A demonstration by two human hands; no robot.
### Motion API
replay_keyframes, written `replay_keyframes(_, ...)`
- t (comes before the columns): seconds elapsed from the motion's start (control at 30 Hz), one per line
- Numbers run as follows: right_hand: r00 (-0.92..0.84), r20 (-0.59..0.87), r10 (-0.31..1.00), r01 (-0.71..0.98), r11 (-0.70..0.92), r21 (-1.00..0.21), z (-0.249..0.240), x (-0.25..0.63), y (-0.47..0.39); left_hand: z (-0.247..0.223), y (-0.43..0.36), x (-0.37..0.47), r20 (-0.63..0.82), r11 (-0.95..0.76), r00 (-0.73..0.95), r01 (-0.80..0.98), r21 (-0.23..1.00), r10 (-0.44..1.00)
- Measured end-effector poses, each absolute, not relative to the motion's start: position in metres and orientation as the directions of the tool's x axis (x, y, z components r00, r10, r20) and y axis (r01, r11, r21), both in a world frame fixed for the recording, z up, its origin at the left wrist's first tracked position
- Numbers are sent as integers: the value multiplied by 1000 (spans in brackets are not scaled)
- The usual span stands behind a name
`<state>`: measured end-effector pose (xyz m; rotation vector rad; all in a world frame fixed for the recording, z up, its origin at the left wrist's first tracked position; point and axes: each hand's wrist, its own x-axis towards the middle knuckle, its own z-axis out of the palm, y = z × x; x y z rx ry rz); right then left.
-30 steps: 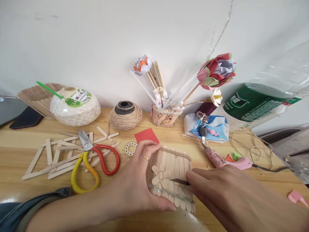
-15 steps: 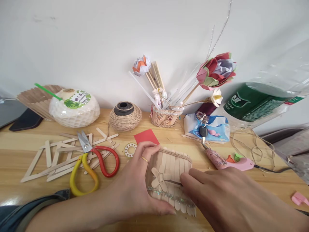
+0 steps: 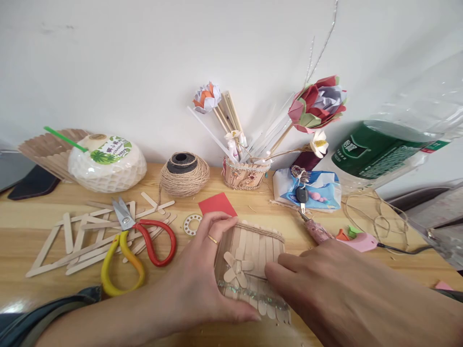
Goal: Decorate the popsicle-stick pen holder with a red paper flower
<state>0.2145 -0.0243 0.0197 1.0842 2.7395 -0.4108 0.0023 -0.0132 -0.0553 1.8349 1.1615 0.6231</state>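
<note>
A small holder made of craft sticks point(image 3: 269, 248) lies on the table in front of me, with twine round its far end and a glittery band near its rounded near ends. My left hand point(image 3: 202, 270) is wrapped round its left side, thumb along the near edge. A flower of short craft sticks point(image 3: 238, 269) is on its face. Curled fingers of my right hand point(image 3: 318, 284) press against the face, right of the flower. A thin dark line runs from the flower toward those fingertips; whatever they pinch is hidden.
Red-and-yellow scissors point(image 3: 125, 221) lie on loose craft sticks point(image 3: 47, 248) at left. Behind stand a wrapped coconut point(image 3: 106, 166), a twine spool point(image 3: 184, 176) and a decorated pot point(image 3: 246, 174) with paper flowers. A pink glue gun point(image 3: 361, 242), tissue pack point(image 3: 325, 193) and large bottle point(image 3: 379, 149) are at right.
The whole view has shifted slightly, so things appear a little further left. Both hands keep their places on the craft-stick holder; the right fingers have barely moved.
</note>
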Motion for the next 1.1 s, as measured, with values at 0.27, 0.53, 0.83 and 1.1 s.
replay_keyframes(0.27,-769,-177,614,635,765,-106,19,212,-22,-56,-11,3,-5,-219,444,453,864,896)
replay_keyframes(0.53,-844,-52,534,531,845,63,13,222,-27,-56,-11,4,-33,-199,446,463,864,894)
replay_keyframes(0.83,-770,-46,636,632,771,74,11,214,-27,-55,-11,3,-24,-200,448,447,872,894)
replay_keyframes(1.1,-711,-17,703,703,711,3,3,213,-33,-59,-12,2,0,-212,432,441,872,902)
